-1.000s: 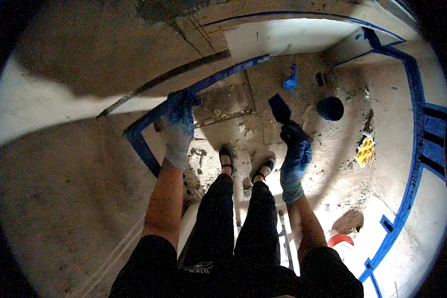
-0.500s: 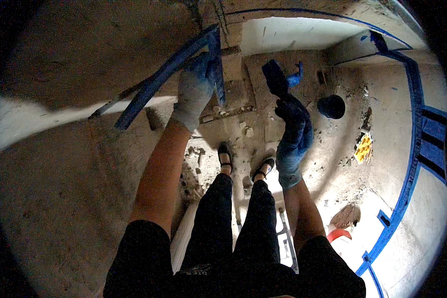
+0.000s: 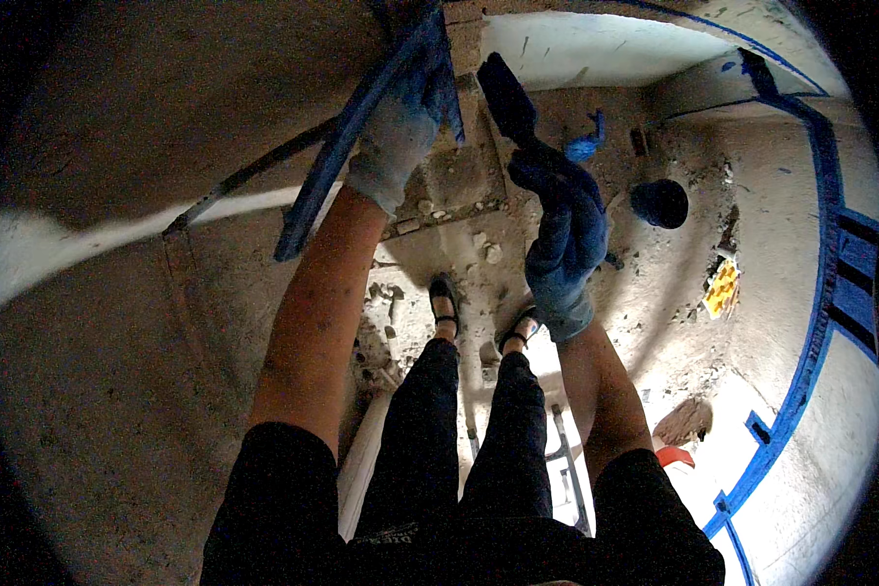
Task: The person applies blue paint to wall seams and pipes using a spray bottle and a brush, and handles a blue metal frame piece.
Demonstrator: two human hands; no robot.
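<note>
My left hand (image 3: 396, 142), in a pale glove stained blue, is closed around a long blue bent strip (image 3: 327, 171). Its two arms meet in a sharp angle near the top, beside the wall. Most of my left fingers are dark and partly hidden against the blue. Just right of centre, my right hand (image 3: 568, 220) wears a glove largely covered in blue. It grips the handle of a flat, dark blue paintbrush (image 3: 506, 98), whose head points up and left toward the strip. The brush stands apart from the strip.
A dark round container (image 3: 660, 203) and a crumpled blue scrap (image 3: 586, 146) lie right of my right hand. Rubble (image 3: 483, 249) litters the floor around my feet. Farther right are a yellow piece (image 3: 721, 288) and blue bands (image 3: 816, 244) along the wall. Metal rails (image 3: 568, 469) stand by my legs.
My left hand and the blue strip have shifted up and right. My right hand has moved up and left, bringing the brush closer to the strip and away from the blue scrap.
</note>
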